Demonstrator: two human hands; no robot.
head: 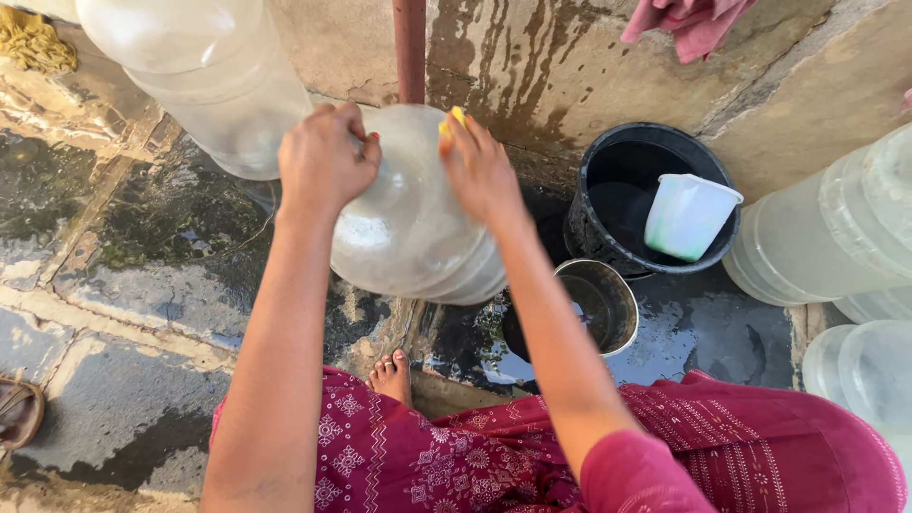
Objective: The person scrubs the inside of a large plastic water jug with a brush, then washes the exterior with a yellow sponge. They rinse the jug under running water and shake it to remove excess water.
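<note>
Head view looks down on my two arms reaching to a big clear water jar (408, 214) that lies tipped on the wet stone floor (142, 275), just in front of the stained wall (560, 66). My left hand (326, 161) grips the far left side of the jar, fingers curled tight over its rounded shoulder. My right hand (478, 169) presses on the far right side, and its fingers pinch a small yellow scrubber (454, 118) against the plastic. So the jar sits between my hands and below them, held from both sides.

Its long axis runs from far to near, leaning a bit to the right; the ridged bottom end points near and right, toward me, and the far end sits under my hands by a red pipe (409, 47). I cannot tell where its mouth is.

Right of the jar stands a black bucket (608, 161) with a white mug (689, 217) in it. A steel pot (608, 299) stands near the bucket, just beside my right forearm. More clear jars (826, 237) lie at the right edge, and another jar (214, 76) at far left. My bare foot (391, 375) shows below the jar.
</note>
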